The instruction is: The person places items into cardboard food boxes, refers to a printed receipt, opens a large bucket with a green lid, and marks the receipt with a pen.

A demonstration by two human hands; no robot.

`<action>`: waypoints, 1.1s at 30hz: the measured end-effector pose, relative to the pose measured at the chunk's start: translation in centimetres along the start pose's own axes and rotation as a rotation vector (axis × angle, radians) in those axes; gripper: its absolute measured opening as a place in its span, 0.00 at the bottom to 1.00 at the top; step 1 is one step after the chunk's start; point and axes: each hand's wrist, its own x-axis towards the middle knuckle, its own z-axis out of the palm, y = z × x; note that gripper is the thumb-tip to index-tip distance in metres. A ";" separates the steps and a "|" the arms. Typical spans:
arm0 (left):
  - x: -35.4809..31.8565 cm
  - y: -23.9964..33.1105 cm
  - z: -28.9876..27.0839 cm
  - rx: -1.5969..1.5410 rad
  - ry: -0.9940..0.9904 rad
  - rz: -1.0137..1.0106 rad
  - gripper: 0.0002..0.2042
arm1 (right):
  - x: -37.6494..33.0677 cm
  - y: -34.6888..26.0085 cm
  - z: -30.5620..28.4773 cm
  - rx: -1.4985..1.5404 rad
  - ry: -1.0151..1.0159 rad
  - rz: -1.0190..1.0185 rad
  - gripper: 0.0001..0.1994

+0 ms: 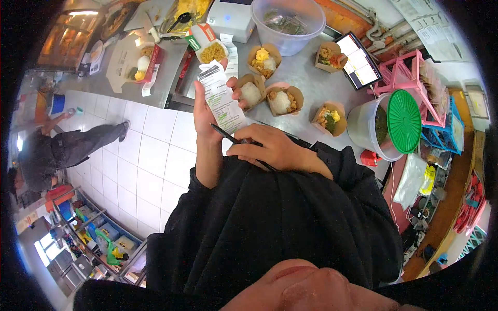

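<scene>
My left hand point(205, 124) holds up a long paper receipt point(220, 98), with the thumb at its left edge and fingertips curling round its right edge. Green strokes mark the printed lines. In my right hand point(274, 147) is a black pen point(224, 133), its tip pointing left at the receipt's lower part. Just beyond my hands, paper food boxes stand open on the steel counter point(303, 78): a box of white rice point(249, 93), a box of rice and browned pieces point(283, 101), and another with yellow egg point(264, 60).
Farther right are two more food boxes point(330, 118), a lit tablet point(358, 61), a clear tub point(363, 124) with a green lid point(404, 122), and pink baskets point(410, 78). A large clear tub point(288, 31) stands behind. On the left, another person point(78, 145) is on the tiled floor.
</scene>
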 end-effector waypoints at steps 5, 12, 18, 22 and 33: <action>0.0 0.2 -0.1 -0.003 -0.020 -0.004 0.33 | 0.0 -0.3 -0.2 0.046 -0.074 0.106 0.11; 0.3 0.8 -1.0 -0.208 -0.092 -0.067 0.31 | -0.8 0.3 -0.2 0.009 0.211 0.079 0.06; 0.4 1.2 -0.4 -0.411 -0.124 -0.075 0.30 | -1.0 1.0 1.1 0.107 0.476 0.244 0.11; 0.2 1.1 -0.5 -0.419 -0.124 -0.070 0.31 | -0.8 1.5 2.0 0.214 0.470 0.246 0.17; 0.6 0.3 -0.2 -0.302 -0.083 -0.073 0.31 | -0.5 1.7 1.9 0.169 0.428 0.277 0.19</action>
